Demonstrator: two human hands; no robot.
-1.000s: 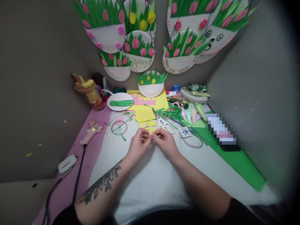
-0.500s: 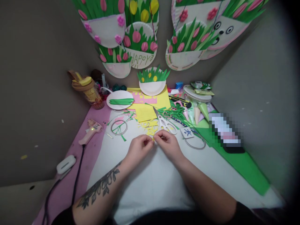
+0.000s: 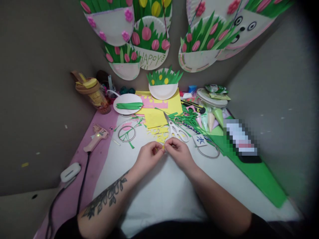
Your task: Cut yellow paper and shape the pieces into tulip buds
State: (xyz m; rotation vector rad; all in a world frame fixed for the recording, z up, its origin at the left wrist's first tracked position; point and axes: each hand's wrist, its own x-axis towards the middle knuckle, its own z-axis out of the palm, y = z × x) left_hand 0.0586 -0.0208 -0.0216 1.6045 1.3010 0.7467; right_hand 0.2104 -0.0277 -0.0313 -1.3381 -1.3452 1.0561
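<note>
Paper (image 3: 163, 147), a tiny yellow piece, is sitting right between left hand (image 3: 150, 154) and right hand (image 3: 180, 153), both pinching it in a narrow grip, neither lying nearer, near side of the scissors (image 3: 172, 126), long axis hiding from view.

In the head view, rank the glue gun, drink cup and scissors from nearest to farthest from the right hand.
From the right hand:
1. Scissors, just beyond it.
2. Glue gun, off to the left.
3. Drink cup, back left, beyond the glue gun.
</note>
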